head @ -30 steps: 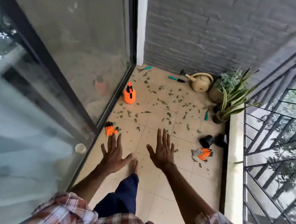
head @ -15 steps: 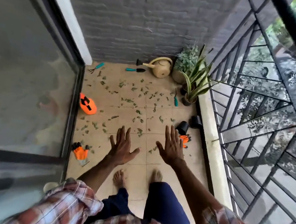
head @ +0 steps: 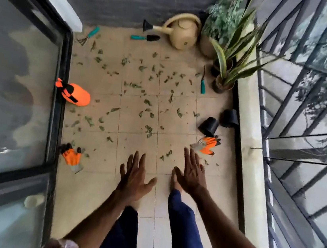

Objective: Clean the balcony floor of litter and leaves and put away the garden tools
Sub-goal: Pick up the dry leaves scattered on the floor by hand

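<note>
Leaves (head: pixel 150 103) lie scattered over the tiled floor (head: pixel 87 193), ahead of both hands. An orange glove (head: pixel 72 156) lies left of the left hand (head: pixel 133 178), near the glass door (head: pixel 18 84). A second glove (head: pixel 206 145) lies just beyond the right hand (head: pixel 191 173). Farther off are a spray bottle (head: pixel 75 94), a small rake (head: pixel 88 36), a trowel (head: pixel 145 37), a watering can (head: pixel 181 32), a teal-handled tool (head: pixel 203 83) beside potted plants (head: pixel 230 49), and two black pots (head: pixel 209 126). Both hands hover flat with fingers straight and slightly spread, holding nothing.
</note>
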